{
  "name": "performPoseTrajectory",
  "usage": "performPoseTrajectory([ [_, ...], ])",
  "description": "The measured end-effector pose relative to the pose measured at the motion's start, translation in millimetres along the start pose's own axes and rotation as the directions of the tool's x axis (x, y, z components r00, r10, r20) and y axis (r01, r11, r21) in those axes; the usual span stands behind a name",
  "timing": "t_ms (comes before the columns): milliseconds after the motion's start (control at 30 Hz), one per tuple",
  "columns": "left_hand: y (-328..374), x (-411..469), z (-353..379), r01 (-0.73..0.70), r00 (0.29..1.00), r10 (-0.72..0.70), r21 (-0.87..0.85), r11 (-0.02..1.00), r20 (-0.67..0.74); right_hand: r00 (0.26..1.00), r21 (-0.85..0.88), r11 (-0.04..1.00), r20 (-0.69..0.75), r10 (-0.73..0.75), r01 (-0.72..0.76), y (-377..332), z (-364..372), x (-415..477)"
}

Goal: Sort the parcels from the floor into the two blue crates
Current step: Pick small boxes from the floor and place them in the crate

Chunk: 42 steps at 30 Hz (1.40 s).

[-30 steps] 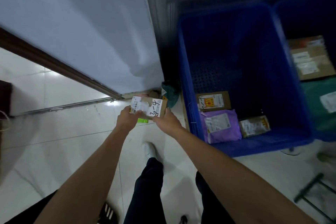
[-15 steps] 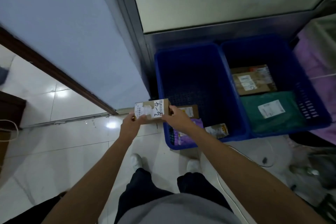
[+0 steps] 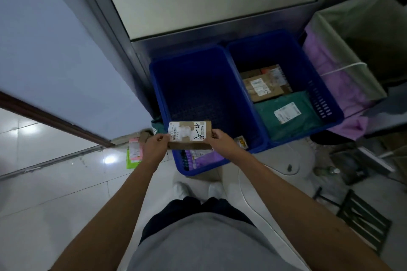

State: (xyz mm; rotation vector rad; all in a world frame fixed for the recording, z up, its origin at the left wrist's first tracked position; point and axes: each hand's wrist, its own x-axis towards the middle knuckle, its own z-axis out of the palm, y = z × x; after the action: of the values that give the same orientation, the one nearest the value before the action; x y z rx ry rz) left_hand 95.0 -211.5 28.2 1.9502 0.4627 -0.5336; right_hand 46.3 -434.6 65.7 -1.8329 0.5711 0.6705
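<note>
You have two grips on one parcel: your left grip (image 3: 155, 145) curls round the left end of the cardboard box (image 3: 189, 136) and your right grip (image 3: 222, 141) pinches its right end, so both are grasping it. The box hangs level over the near left corner of the left crate (image 3: 198, 99), well above the floor (image 3: 66, 182). It is a flat brown carton, label side up, with one white shipping label carrying a barcode at the left end, strips of tan tape across it and black handwritten marks towards the right. Two blue crates stand side by side, touching, against the far wall. In the left one you can see one purple bag (image 3: 204, 157) and one small yellow-marked packet (image 3: 241, 141), both partly hidden under the box and your right grip. The right crate (image 3: 264, 55) holds one green bag (image 3: 286, 123) near and brown cartons (image 3: 262, 88) far, their count unclear. On the floor to the left lies one pink and green packet (image 3: 134, 155)
</note>
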Motion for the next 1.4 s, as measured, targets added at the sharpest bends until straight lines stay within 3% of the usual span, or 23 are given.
performPoseTrajectory([
  [367,42.0,30.9,36.0,-0.080,0.975,0.060,0.084,0.993,0.212,0.969,-0.166,0.984,-0.248,0.017,-0.060,-14.0,-38.7,23.6],
  [500,58.5,42.4,55.5,-0.110,0.968,0.072,0.148,0.983,0.241,0.956,-0.391,0.919,-0.282,-0.074,-0.044,-18.8,-66.7,42.7],
  [767,81.3,58.3,108.2,0.029,0.992,-0.046,0.145,0.989,0.115,0.983,-0.659,0.745,-0.053,-0.177,0.099,-15.4,-121.1,97.3],
  [1033,69.4,86.0,183.3,0.197,0.979,-0.200,0.104,0.975,0.025,0.981,-0.804,0.562,0.153,-0.120,0.195,17.5,-155.2,164.7],
  [1233,50.5,134.0,221.7,0.231,0.968,-0.244,0.162,0.959,0.063,0.981,-0.816,0.549,0.186,-0.051,0.183,52.0,-157.7,228.4],
  [1400,4.9,187.7,249.8,0.273,0.947,-0.305,0.246,0.930,0.102,0.993,-0.867,0.485,0.119,-0.011,0.109,85.9,-136.1,284.6],
])
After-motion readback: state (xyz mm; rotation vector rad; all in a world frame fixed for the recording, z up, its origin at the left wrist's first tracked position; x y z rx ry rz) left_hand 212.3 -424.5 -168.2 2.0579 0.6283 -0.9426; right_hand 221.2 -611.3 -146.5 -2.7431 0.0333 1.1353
